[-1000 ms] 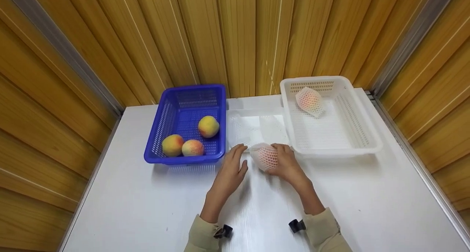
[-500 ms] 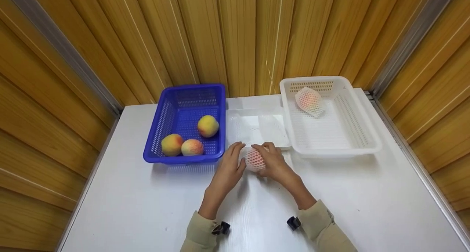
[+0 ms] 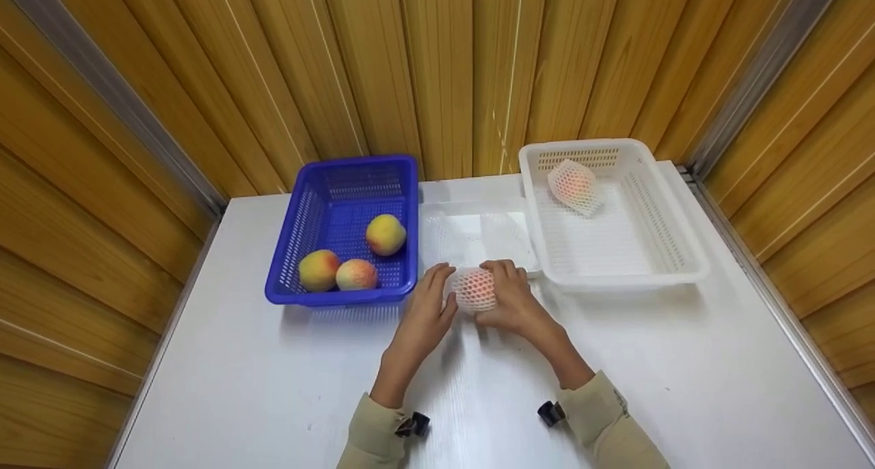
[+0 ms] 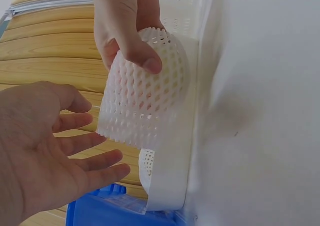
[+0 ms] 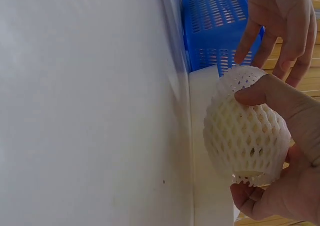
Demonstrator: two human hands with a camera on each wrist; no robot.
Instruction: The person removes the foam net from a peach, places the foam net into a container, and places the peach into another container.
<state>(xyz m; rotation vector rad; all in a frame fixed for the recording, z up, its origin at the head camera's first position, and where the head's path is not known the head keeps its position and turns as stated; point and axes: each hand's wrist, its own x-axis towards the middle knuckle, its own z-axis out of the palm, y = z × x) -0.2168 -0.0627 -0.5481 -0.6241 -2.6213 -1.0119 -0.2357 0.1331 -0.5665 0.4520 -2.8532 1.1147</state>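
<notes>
A peach in a white foam net sleeve (image 3: pixel 474 289) is gripped by my right hand (image 3: pixel 514 301), with the thumb on one side and the fingers round the other. In the right wrist view the netted peach (image 5: pixel 247 131) shows between thumb and fingers. Beside it my left hand (image 3: pixel 425 308) has its fingers spread, near the loose end of the net. The left wrist view shows a small gap between the left fingers (image 4: pixel 105 161) and the net (image 4: pixel 142 93). Behind both hands lies a shallow white tray (image 3: pixel 478 209) holding flattened foam nets (image 3: pixel 506 236).
A blue basket (image 3: pixel 273 277) at the left holds several bare peaches (image 3: pixel 385 235). To the right stands a white basket (image 3: pixel 625 279) with one netted peach (image 3: pixel 573 185) at its back left. Wooden panels (image 3: pixel 437 79) rise behind the white table (image 3: pixel 273 387).
My right hand has moved left with the netted peach, bringing it near the left hand, and has shifted its hold on it. The left hand has barely moved.
</notes>
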